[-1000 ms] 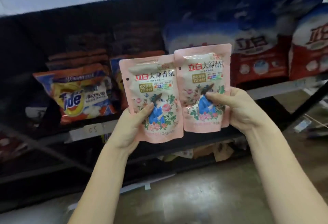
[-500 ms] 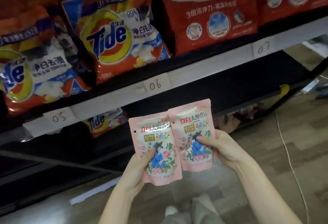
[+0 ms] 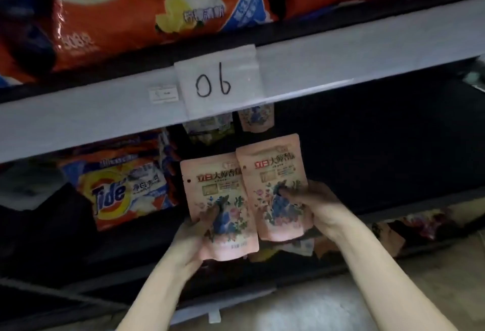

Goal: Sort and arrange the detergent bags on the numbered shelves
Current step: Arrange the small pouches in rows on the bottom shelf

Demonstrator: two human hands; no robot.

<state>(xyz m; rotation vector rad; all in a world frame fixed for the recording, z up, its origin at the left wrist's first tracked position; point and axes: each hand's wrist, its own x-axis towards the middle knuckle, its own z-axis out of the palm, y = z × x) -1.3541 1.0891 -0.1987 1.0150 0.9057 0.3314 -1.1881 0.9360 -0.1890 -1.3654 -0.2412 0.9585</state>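
Two glossy pink floral detergent pouches, upright, overlapping edges, held before dark lower shelf [image 3: 393, 173]. Left hand [image 3: 195, 236] grips left pouch [image 3: 210, 186], thumb on front; right hand [image 3: 315, 204] grips right pouch [image 3: 273, 173]. Orange Tide bag [image 3: 126, 194] on shelf, left. White "06" label [image 3: 217, 81] above.

The light is dim and uneven: the grey shelf edge [image 3: 341, 68] and its "06" label [image 3: 217, 82] catch the most light, while the space beneath falls into deep shadow. The whole view is soft with motion blur, smearing print on the pink pouches [image 3: 275, 189]. Straight shelf lines bow near the frame's edges.
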